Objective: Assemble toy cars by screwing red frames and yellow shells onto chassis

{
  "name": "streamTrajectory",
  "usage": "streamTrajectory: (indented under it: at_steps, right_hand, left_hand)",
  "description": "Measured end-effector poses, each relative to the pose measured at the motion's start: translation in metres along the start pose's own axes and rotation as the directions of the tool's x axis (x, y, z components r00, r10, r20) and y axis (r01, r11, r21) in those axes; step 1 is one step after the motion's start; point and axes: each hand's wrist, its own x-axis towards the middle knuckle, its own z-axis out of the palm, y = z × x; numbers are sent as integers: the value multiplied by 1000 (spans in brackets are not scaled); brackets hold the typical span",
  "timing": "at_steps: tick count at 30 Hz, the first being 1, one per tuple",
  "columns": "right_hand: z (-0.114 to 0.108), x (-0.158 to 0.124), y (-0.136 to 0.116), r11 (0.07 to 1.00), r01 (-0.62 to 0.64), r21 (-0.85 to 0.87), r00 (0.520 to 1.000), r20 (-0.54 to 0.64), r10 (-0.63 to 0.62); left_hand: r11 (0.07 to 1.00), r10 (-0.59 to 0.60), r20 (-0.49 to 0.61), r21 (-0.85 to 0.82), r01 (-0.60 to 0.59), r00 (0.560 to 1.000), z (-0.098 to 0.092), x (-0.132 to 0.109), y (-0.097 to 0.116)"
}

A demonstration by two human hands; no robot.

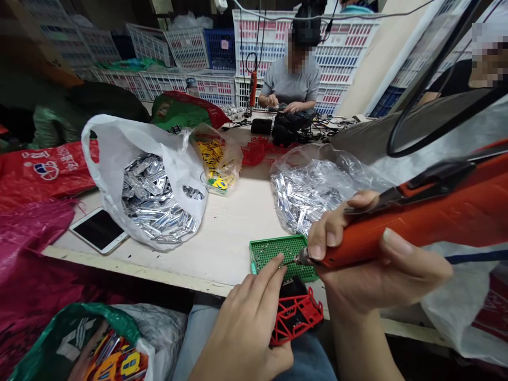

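Note:
My right hand (369,264) is wrapped round an orange electric screwdriver (413,225), its bit pointing left over a green perforated tray (273,247) dotted with small bits, perhaps screws. In my left hand (250,317) I hold a red plastic frame (299,317) with black parts, like a toy car body, low over my lap at the table's front edge. Two fingers of that hand reach up to the tip of the bit. Whether a screw sits on the tip is too small to tell.
A white bag (115,137) of silvery pieces, a bag of yellow parts (214,164) and a clear bag of silvery pieces (301,190) stand on the table. A phone (99,230) lies front left. Below is a green bag (43,338). A person (291,79) works opposite.

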Motion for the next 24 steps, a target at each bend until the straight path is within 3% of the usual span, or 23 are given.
streamTrajectory:
  at_steps: [24]
  right_hand:
    - [9,-1,4,999,34,10,997,-72,-34]
  left_hand:
    - [998,-13,-27,-67,12,1000,0,-1,-2]
